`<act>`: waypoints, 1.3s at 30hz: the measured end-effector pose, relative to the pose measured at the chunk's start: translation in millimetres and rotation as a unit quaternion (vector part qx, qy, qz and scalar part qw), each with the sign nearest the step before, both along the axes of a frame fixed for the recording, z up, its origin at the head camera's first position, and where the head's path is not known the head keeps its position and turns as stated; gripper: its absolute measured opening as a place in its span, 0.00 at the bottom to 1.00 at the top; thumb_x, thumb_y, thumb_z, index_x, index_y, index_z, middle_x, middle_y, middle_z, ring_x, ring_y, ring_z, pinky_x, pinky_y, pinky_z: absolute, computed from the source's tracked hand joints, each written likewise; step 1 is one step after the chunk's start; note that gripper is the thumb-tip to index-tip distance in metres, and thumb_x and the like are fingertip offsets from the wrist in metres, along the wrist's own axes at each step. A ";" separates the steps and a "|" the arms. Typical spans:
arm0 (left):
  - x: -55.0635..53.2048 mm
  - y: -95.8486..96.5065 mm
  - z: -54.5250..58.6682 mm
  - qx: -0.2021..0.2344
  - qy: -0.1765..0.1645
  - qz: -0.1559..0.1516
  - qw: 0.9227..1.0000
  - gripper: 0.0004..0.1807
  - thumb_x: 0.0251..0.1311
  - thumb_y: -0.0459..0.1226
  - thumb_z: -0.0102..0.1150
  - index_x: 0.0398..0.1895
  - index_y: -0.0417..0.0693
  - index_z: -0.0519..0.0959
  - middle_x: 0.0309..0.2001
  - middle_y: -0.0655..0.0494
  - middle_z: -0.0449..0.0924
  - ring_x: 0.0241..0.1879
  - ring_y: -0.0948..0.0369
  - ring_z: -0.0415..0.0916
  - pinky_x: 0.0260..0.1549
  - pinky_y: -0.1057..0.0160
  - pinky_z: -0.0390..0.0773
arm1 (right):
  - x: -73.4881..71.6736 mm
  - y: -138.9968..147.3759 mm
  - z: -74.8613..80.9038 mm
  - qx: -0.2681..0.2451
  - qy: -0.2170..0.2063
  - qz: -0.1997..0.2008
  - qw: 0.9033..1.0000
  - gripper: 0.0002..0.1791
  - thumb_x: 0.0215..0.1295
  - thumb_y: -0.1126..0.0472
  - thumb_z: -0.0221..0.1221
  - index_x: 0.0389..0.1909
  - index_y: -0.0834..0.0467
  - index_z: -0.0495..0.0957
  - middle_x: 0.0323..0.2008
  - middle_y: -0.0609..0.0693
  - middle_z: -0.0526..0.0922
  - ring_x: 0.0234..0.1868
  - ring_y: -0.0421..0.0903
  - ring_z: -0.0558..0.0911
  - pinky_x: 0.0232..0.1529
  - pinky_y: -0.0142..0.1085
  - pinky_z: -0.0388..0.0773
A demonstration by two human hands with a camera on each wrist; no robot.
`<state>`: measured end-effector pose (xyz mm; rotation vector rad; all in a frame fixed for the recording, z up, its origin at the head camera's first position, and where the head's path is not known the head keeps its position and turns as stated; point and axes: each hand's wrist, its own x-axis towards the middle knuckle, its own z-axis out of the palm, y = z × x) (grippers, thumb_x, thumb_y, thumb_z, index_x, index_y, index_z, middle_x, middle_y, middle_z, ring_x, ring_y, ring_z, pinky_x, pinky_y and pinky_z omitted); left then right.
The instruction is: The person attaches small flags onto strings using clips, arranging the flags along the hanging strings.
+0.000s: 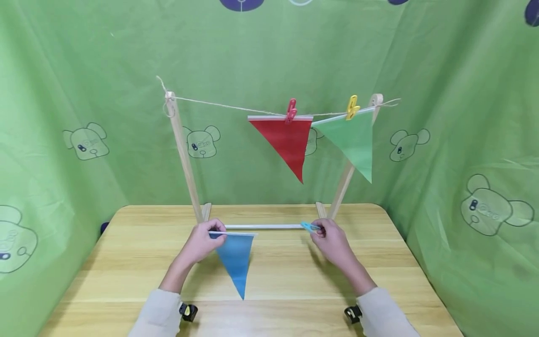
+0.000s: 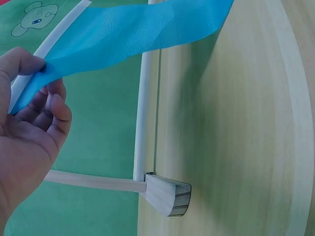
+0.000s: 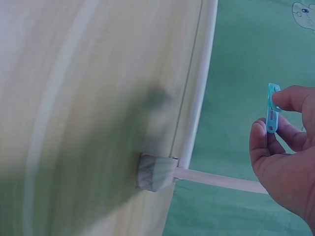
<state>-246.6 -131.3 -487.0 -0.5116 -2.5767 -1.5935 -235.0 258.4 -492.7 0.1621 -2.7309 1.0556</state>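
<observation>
My left hand pinches the left end of a blue triangular pennant by its white top band, and the point hangs downward. In the left wrist view, the thumb presses on the band of the blue pennant. My right hand holds a light-blue clothespin between thumb and fingers; the right wrist view shows this clothespin upright in the fingertips. Above both hands, a string carries a red pennant under a red clothespin and a green pennant under a yellow clothespin.
The string is tied between a left wooden post and a right wooden post. A white rod joins them low down, behind the hands. Everything stands on a wood-grain table. A green printed curtain surrounds it.
</observation>
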 end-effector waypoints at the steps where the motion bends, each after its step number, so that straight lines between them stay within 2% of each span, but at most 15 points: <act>1: 0.4 0.1 1.2 0.003 -0.003 0.001 1.000 0.05 0.55 0.29 0.67 0.33 0.43 0.82 0.31 0.54 0.81 0.31 0.62 0.76 0.32 0.68 0.78 | -0.2 -0.1 1.3 0.001 0.003 0.002 1.000 0.13 0.68 0.65 0.63 0.51 0.64 0.80 0.41 0.54 0.78 0.39 0.46 0.77 0.38 0.31 0.79; 5: 0.6 0.2 5.4 0.024 -0.019 0.003 1.000 0.04 0.57 0.29 0.68 0.34 0.42 0.82 0.33 0.52 0.82 0.32 0.61 0.77 0.33 0.68 0.79 | -1.9 -0.5 6.0 0.008 0.022 0.011 1.000 0.11 0.68 0.65 0.64 0.49 0.63 0.81 0.39 0.53 0.78 0.38 0.46 0.77 0.39 0.32 0.80; 10: -1.1 -0.7 9.8 0.049 -0.024 0.004 0.999 0.04 0.61 0.31 0.70 0.36 0.44 0.83 0.36 0.49 0.84 0.33 0.61 0.77 0.33 0.67 0.79 | -2.4 -2.7 13.1 0.011 0.033 0.018 0.999 0.13 0.67 0.64 0.65 0.50 0.62 0.81 0.40 0.53 0.79 0.40 0.46 0.79 0.44 0.37 0.82; 14: -2.9 -1.1 14.2 0.067 -0.024 0.005 0.997 0.05 0.63 0.33 0.70 0.38 0.43 0.83 0.36 0.48 0.83 0.32 0.62 0.76 0.31 0.68 0.78 | -0.9 -6.3 25.6 0.008 0.036 0.027 0.999 0.15 0.67 0.64 0.66 0.53 0.62 0.80 0.43 0.54 0.80 0.43 0.48 0.80 0.45 0.39 0.84; 19: -4.8 -0.2 22.4 0.071 -0.022 0.015 0.997 0.05 0.65 0.32 0.68 0.42 0.40 0.83 0.35 0.48 0.80 0.29 0.63 0.71 0.27 0.69 0.74 | 0.0 -12.1 43.8 0.008 0.056 0.040 0.998 0.16 0.68 0.64 0.65 0.54 0.63 0.80 0.44 0.56 0.80 0.44 0.50 0.81 0.46 0.41 0.85; 23: -2.7 1.7 34.8 0.070 -0.017 0.015 0.997 0.04 0.67 0.30 0.65 0.42 0.37 0.83 0.37 0.44 0.79 0.29 0.61 0.70 0.28 0.69 0.72 | -1.1 -14.7 54.3 0.015 0.073 0.047 0.996 0.16 0.68 0.65 0.65 0.54 0.64 0.80 0.43 0.56 0.80 0.43 0.51 0.81 0.47 0.44 0.85; 27: 6.1 4.9 52.9 0.078 -0.009 0.012 0.997 0.05 0.67 0.29 0.64 0.42 0.35 0.83 0.39 0.39 0.80 0.30 0.61 0.69 0.28 0.69 0.72 | -2.9 -16.4 61.3 0.014 0.080 0.049 0.995 0.17 0.68 0.65 0.65 0.55 0.65 0.80 0.44 0.58 0.80 0.44 0.51 0.82 0.47 0.45 0.85; 30: 0.9 3.5 51.7 0.082 -0.009 0.014 0.997 0.06 0.67 0.30 0.65 0.43 0.36 0.83 0.40 0.41 0.81 0.30 0.62 0.70 0.27 0.69 0.72 | -4.2 -18.1 66.7 0.015 0.089 0.048 0.995 0.16 0.67 0.65 0.65 0.55 0.65 0.81 0.44 0.57 0.80 0.43 0.51 0.81 0.47 0.45 0.85; 34: -12.0 -0.8 43.8 0.090 -0.005 0.018 0.996 0.07 0.66 0.32 0.66 0.44 0.38 0.84 0.37 0.45 0.81 0.29 0.62 0.71 0.27 0.69 0.75 | -6.5 -21.4 74.2 0.017 0.109 0.053 0.992 0.16 0.67 0.66 0.65 0.54 0.65 0.81 0.43 0.57 0.79 0.43 0.51 0.82 0.47 0.45 0.85; 39: -14.1 -1.9 51.8 0.109 0.019 0.021 0.994 0.07 0.66 0.33 0.68 0.43 0.38 0.85 0.37 0.45 0.82 0.31 0.61 0.74 0.29 0.69 0.77 | -8.4 -26.1 84.9 0.004 0.122 0.056 0.991 0.17 0.67 0.68 0.66 0.54 0.67 0.78 0.43 0.58 0.79 0.43 0.52 0.82 0.48 0.47 0.85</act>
